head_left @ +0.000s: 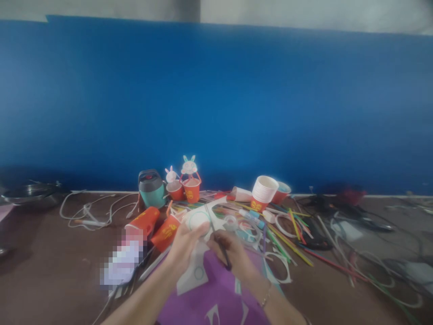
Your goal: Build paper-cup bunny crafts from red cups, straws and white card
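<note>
White paper [199, 218] with a circle drawn on it is held in my left hand [186, 239], thumb on top and fingers beneath. My right hand [228, 253] is closed around dark-handled scissors [222, 251], whose blades lie along the right part of the paper. Below my left hand, another white sheet [192, 282] with a small drawn circle rests on purple material [216, 302]. Fine detail at the blades is blurred.
Orange cups [169, 231] lie at the left near a teal container [152, 189]. Behind stand two rabbit-decorated cups [192, 190]. Stacked white cups [264, 189], coloured sticks [291, 243] and paper offcuts [286, 271] lie right. White cables [89, 214] trail far left.
</note>
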The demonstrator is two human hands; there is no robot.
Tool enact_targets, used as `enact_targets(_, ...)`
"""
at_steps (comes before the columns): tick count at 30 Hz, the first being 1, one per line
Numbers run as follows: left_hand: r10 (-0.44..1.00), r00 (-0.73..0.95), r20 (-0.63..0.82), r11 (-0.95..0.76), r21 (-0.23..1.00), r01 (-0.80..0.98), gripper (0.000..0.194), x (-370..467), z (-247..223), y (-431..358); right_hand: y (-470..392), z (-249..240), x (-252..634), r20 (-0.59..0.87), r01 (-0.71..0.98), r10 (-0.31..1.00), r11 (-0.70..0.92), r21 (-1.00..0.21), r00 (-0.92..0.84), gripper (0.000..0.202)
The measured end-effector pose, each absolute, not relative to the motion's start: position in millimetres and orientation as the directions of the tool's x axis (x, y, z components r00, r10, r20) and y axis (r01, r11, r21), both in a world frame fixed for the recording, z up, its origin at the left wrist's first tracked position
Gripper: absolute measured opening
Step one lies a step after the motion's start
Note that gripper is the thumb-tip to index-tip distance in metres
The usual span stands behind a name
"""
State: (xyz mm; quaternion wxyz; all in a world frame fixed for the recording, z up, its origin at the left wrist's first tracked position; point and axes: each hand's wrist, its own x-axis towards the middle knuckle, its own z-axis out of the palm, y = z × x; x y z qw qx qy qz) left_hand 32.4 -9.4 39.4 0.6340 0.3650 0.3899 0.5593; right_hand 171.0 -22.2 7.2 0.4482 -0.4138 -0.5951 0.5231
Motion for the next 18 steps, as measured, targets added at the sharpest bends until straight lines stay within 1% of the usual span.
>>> enact_targets(7,0.994,0.068,-0.084,0.105,0.902,-0.419,0.027,32,41,-9,-21,3,170,0.105,0.006,0.964,0.11,-0.994,-0.245,0.035)
enact_targets(14,0.993,0.099,-0.065,0.098,0.918,-0.383,0.023,30,39,-7,-23,12,173,0.066,0.064,0.96,0.086,-0.994,-0.271,0.04)
enact_targets(18,0.99,0.129,-0.053,0.099,0.918,-0.385,0.023,29,37,-6,-23,12,172,0.107,0.064,0.964,0.126,-0.99,-0.243,0.041)
